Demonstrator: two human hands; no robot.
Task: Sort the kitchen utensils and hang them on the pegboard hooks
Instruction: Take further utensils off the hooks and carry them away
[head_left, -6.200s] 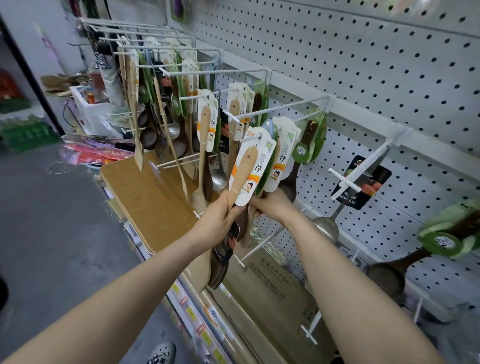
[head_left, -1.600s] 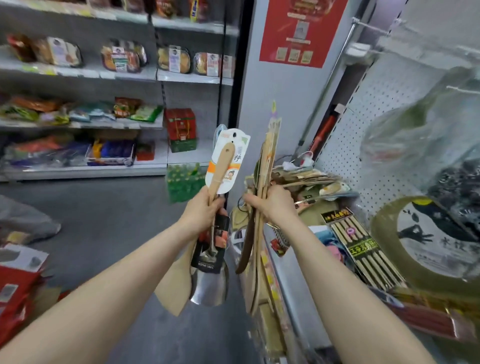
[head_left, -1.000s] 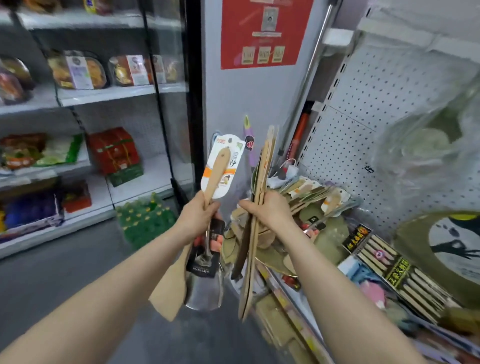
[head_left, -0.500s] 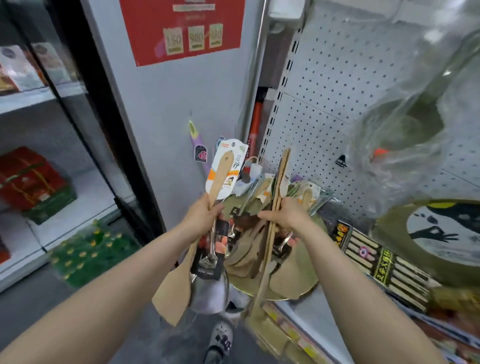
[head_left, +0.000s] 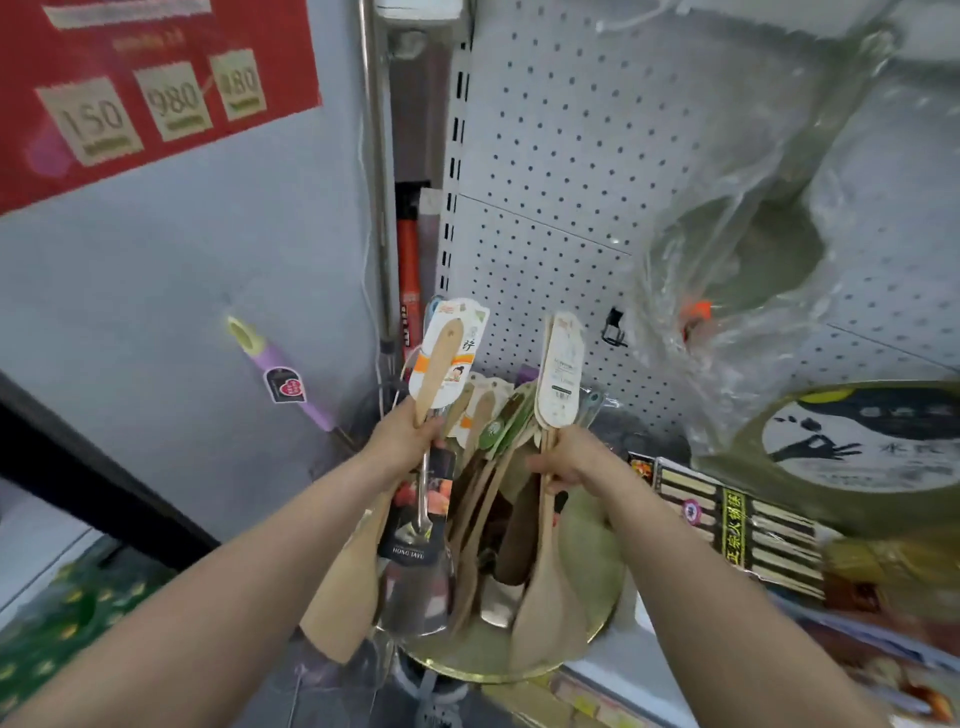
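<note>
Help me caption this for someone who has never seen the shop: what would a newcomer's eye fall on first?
The two hands at centre: the left hand grips a wooden spatula and a steel turner, the right hand a bunch of carded wooden spatulas. Between them a heap of utensils fills a round tray, with a red poster upper left and white pegboard behind.

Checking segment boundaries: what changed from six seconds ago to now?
The person left the hook rack for the shelf end; left hand and right hand now sit above the utensil pile. The right hand's wooden bundle has turned label-side to camera. Unchanged: left hand grips wooden spatula and metal turner.
</note>
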